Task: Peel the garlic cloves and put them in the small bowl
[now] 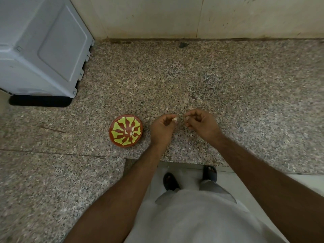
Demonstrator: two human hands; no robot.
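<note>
Hands [182,125] pinch garlic [174,119] beside bowl [125,130]

Speckled granite counter [210,76], cream wall [175,16], grey appliance [43,46]

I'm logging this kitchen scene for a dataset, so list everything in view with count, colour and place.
Small round red bowl with yellow-green pattern: one, on the counter, left of the hands.
Peeled garlic cloves: a few, pale, inside the bowl; exact count unclear.
Garlic clove: one, whitish, pinched in the left hand.
Small pale garlic piece: one, at the right hand's fingertips; clove or skin, cannot tell.
Speckled granite counter: one, brown-grey, under everything.
Grey-white boxy appliance: one, far left.
Cream wall: behind the counter.
Dark sandals: two, on the floor below.
Left hand: one, right of the bowl.
Right hand: one, beside the left.
</note>
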